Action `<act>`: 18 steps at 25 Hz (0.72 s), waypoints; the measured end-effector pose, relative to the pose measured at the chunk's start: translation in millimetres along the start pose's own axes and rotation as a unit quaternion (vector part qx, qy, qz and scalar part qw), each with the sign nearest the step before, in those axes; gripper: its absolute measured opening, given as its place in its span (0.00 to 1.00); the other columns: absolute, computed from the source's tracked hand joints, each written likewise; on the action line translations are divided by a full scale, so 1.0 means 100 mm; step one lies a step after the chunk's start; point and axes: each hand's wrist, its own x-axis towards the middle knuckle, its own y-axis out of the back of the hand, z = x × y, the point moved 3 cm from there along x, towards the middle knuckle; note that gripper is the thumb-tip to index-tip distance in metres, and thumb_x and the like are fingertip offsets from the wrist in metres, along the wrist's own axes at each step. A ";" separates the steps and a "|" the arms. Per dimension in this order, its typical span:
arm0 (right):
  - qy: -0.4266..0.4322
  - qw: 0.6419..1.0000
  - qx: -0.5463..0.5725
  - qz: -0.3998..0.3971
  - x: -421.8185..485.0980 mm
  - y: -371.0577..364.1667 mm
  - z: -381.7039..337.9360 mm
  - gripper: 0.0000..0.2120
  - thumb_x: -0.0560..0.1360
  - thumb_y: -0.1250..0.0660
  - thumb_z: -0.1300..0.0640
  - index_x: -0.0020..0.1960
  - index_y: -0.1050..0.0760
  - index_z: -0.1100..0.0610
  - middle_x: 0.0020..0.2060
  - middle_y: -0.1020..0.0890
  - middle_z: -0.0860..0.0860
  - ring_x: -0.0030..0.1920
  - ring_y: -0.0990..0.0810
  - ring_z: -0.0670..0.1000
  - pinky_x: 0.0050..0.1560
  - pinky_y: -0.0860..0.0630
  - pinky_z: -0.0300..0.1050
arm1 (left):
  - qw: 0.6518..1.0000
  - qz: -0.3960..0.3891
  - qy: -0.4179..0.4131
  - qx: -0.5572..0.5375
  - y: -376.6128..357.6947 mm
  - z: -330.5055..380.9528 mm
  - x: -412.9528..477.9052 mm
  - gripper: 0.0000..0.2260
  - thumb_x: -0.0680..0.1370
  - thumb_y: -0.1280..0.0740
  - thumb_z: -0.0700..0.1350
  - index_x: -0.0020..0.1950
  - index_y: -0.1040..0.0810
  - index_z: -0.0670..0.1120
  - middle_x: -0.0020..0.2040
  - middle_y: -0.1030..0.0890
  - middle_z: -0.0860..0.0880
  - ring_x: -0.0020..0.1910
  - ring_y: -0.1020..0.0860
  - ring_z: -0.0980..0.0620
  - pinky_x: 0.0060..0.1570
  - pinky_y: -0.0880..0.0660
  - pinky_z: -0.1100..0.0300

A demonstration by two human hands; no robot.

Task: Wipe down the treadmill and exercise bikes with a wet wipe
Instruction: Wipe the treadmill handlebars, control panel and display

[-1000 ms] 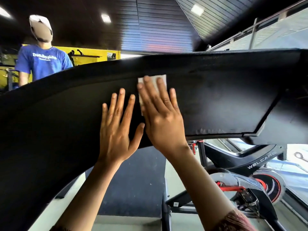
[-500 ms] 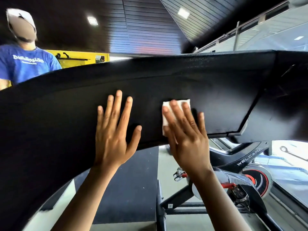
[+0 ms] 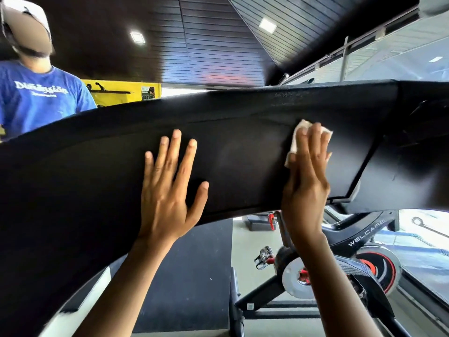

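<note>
A wide black treadmill console panel (image 3: 243, 147) arches across the view. My left hand (image 3: 170, 190) lies flat on its middle with fingers spread and nothing under it. My right hand (image 3: 307, 176) presses a white wet wipe (image 3: 295, 139) flat against the panel's right part; the wipe shows above and left of the fingers. Below the panel lies the dark treadmill belt (image 3: 189, 276). A black exercise bike (image 3: 364, 237) marked WELCARE, with a red and silver flywheel, stands lower right.
A person in a blue T-shirt (image 3: 41, 100) stands beyond the panel at the upper left. A yellow wall (image 3: 116, 93) is behind. Glass panes (image 3: 401, 59) and a rail run along the right. The bike's pedal (image 3: 264, 256) and base bars sit low.
My right hand has slid the wipe rightward along the panel, from beside my left hand to near the panel's right end. My left hand has stayed flat in place.
</note>
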 end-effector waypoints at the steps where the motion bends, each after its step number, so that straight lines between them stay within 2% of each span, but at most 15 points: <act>1: -0.009 0.999 0.020 0.044 0.09 0.00 -0.05 0.19 0.83 0.49 0.63 0.72 0.38 0.65 0.73 0.40 0.64 0.75 0.47 0.62 0.76 0.49 0.56 | 1.000 0.005 0.001 -0.004 0.00 0.00 0.07 0.27 0.79 0.43 0.51 0.75 0.39 0.40 0.75 0.42 0.39 0.75 0.45 0.41 0.74 0.53 0.49; 3: 0.014 0.998 0.005 0.060 0.30 -0.12 -0.20 0.19 0.82 0.48 0.67 0.72 0.39 0.67 0.72 0.41 0.68 0.74 0.48 0.64 0.75 0.50 0.57 | 1.000 0.017 0.011 -0.011 0.00 -0.01 0.22 0.27 0.79 0.43 0.52 0.75 0.40 0.40 0.75 0.43 0.39 0.76 0.46 0.41 0.74 0.53 0.48; 4: 0.026 0.999 -0.027 0.038 0.40 -0.23 -0.27 0.20 0.80 0.47 0.68 0.73 0.38 0.66 0.73 0.40 0.67 0.74 0.48 0.64 0.74 0.51 0.59 | 1.000 0.020 0.017 -0.010 0.00 -0.02 0.28 0.28 0.79 0.43 0.52 0.75 0.40 0.40 0.76 0.43 0.38 0.76 0.46 0.41 0.74 0.53 0.48; 6: 0.059 0.993 -0.104 -0.001 0.51 -0.44 -0.45 0.21 0.80 0.44 0.62 0.73 0.35 0.63 0.73 0.35 0.60 0.75 0.43 0.62 0.73 0.54 0.61 | 1.000 0.016 0.023 -0.003 -0.02 -0.04 0.34 0.28 0.80 0.43 0.53 0.76 0.41 0.40 0.76 0.43 0.38 0.76 0.46 0.41 0.74 0.54 0.48; 8: 0.137 0.981 -0.127 -0.049 0.50 -0.59 -0.63 0.21 0.81 0.45 0.55 0.72 0.33 0.59 0.72 0.32 0.55 0.74 0.39 0.59 0.73 0.59 0.55 | 1.000 0.011 0.017 0.012 -0.03 -0.07 0.33 0.28 0.80 0.44 0.53 0.76 0.40 0.40 0.76 0.42 0.38 0.76 0.46 0.41 0.74 0.53 0.47; 10: 0.196 0.968 -0.136 -0.081 0.47 -0.56 -0.64 0.21 0.82 0.46 0.53 0.73 0.33 0.57 0.72 0.32 0.53 0.74 0.39 0.56 0.74 0.60 0.50 | 1.000 0.010 0.010 0.019 -0.02 -0.07 0.30 0.28 0.80 0.44 0.54 0.76 0.40 0.40 0.76 0.42 0.38 0.76 0.46 0.41 0.74 0.53 0.46; 12: 0.147 0.975 -0.160 -0.055 0.55 -0.37 -0.40 0.21 0.82 0.48 0.53 0.73 0.34 0.56 0.73 0.33 0.53 0.75 0.39 0.55 0.74 0.56 0.50 | 1.000 0.009 0.005 0.016 -0.01 -0.08 0.27 0.28 0.80 0.43 0.53 0.75 0.40 0.40 0.76 0.41 0.38 0.76 0.46 0.41 0.74 0.53 0.47; 14: 0.058 0.986 -0.159 0.001 0.62 -0.23 -0.22 0.21 0.82 0.49 0.55 0.73 0.35 0.60 0.73 0.34 0.56 0.75 0.41 0.58 0.74 0.53 0.52 | 1.000 0.008 0.001 0.018 -0.01 -0.09 0.26 0.27 0.79 0.43 0.52 0.75 0.39 0.40 0.75 0.41 0.37 0.76 0.45 0.40 0.74 0.53 0.47; 15: 0.042 0.988 -0.150 0.009 0.61 -0.28 -0.26 0.21 0.82 0.48 0.56 0.73 0.35 0.61 0.73 0.34 0.58 0.75 0.41 0.60 0.73 0.52 0.53 | 1.000 0.008 0.000 0.018 -0.01 -0.09 0.25 0.27 0.79 0.43 0.52 0.75 0.39 0.40 0.75 0.41 0.37 0.76 0.45 0.40 0.74 0.52 0.46; 16: 0.056 0.990 -0.132 -0.006 0.57 -0.39 -0.38 0.21 0.81 0.47 0.58 0.73 0.35 0.63 0.72 0.34 0.59 0.74 0.41 0.62 0.73 0.50 0.54 | 1.000 0.008 -0.001 0.019 -0.01 -0.09 0.24 0.27 0.79 0.43 0.53 0.75 0.38 0.40 0.75 0.41 0.37 0.76 0.45 0.40 0.74 0.52 0.46; 18: 0.163 0.978 -0.090 -0.091 0.36 -0.66 -0.69 0.21 0.80 0.44 0.59 0.72 0.33 0.61 0.72 0.33 0.58 0.74 0.40 0.61 0.73 0.49 0.55 | 1.000 0.008 0.000 0.015 -0.01 -0.11 0.20 0.27 0.79 0.43 0.53 0.74 0.37 0.40 0.75 0.40 0.37 0.75 0.44 0.41 0.74 0.51 0.45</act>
